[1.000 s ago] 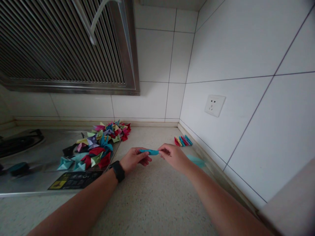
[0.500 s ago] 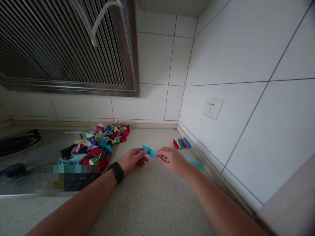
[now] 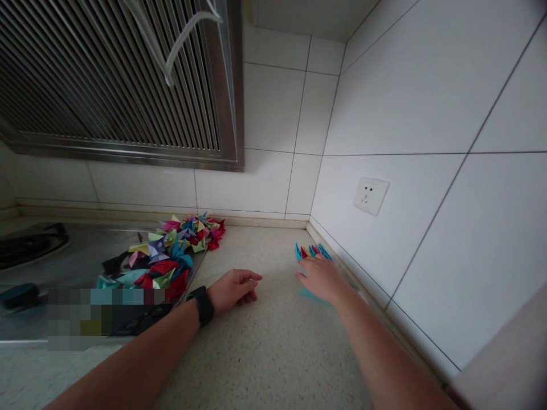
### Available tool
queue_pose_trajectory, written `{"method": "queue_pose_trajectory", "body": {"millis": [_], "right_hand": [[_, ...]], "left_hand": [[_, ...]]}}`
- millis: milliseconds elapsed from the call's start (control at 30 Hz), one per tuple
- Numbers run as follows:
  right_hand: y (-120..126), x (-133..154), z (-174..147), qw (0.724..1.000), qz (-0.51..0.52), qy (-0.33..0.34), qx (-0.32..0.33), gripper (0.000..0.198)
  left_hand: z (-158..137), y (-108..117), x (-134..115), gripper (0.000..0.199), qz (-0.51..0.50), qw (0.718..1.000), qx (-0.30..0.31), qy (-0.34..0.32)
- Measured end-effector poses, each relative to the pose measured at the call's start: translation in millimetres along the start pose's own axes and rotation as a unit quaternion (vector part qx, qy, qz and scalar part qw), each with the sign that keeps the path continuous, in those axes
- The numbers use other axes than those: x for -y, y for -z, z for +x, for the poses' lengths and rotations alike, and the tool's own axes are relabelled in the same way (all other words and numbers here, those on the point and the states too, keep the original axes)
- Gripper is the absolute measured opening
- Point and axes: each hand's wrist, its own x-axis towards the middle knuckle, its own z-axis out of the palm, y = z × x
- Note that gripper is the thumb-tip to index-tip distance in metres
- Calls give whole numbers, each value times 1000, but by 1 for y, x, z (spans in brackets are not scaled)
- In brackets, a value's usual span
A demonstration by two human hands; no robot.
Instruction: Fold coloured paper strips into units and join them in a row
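Observation:
My right hand (image 3: 323, 277) reaches to a row of folded paper pieces (image 3: 315, 250) by the right wall, its thumb and forefinger apart. A bright blue folded paper piece (image 3: 298, 251) stands at the left end of this row, just beyond my fingertips; whether they touch it is hard to see. Partly under that hand lies a flat teal paper sheet (image 3: 314, 296). My left hand (image 3: 234, 289), with a black watch on the wrist, rests above the counter, forefinger stretched out and the other fingers loosely bent, holding nothing.
Many-coloured folded paper figures (image 3: 171, 256) are heaped on the stove top (image 3: 92, 242) at the left. A range hood (image 3: 128, 154) hangs above it. The speckled counter (image 3: 256, 353) meets a tiled wall with a power socket (image 3: 371, 196) on the right.
My right hand has carried the blue folded piece from between both hands to the left end of the row. My left hand has let go of it and stayed almost in place.

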Motion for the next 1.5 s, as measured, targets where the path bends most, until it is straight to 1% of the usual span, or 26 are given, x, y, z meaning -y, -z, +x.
{"method": "queue_pose_trajectory", "body": {"millis": [100, 200, 300, 500, 667, 867, 1033, 1200, 1333, 1500], "right_hand": [[-1, -8, 2, 1000, -4, -18, 13, 43], [-4, -10, 4, 1000, 2, -19, 13, 43], [-6, -10, 5, 1000, 7, -11, 8, 43], [-8, -7, 5, 1000, -7, -14, 24, 40], [-10, -4, 4, 999, -16, -21, 29, 34], [-9, -2, 6, 998, -21, -37, 36, 37], [-11, -1, 7, 999, -24, -33, 15, 41], [-10, 2, 7, 998, -21, -43, 29, 40], [-10, 1, 7, 998, -14, -49, 32, 40], [-15, -1, 10, 999, 20, -44, 8, 39]], "left_hand": [[-2, 0, -1, 51, 23, 1000, 11, -6], [-2, 0, -1, 49, 35, 999, 17, -14], [-1, 1, 1, 49, 38, 999, 25, -20], [-2, 1, 2, 48, 50, 998, 30, -28], [-5, 1, -4, 45, 105, 993, 29, -42], [-7, 0, -7, 44, 129, 990, 31, -43], [-7, 0, -8, 42, 152, 987, 31, -49], [-8, 1, -11, 40, 170, 983, 35, -60], [-7, 0, -9, 41, 169, 984, 34, -54], [-7, 0, -8, 41, 175, 982, 27, -59]]}}
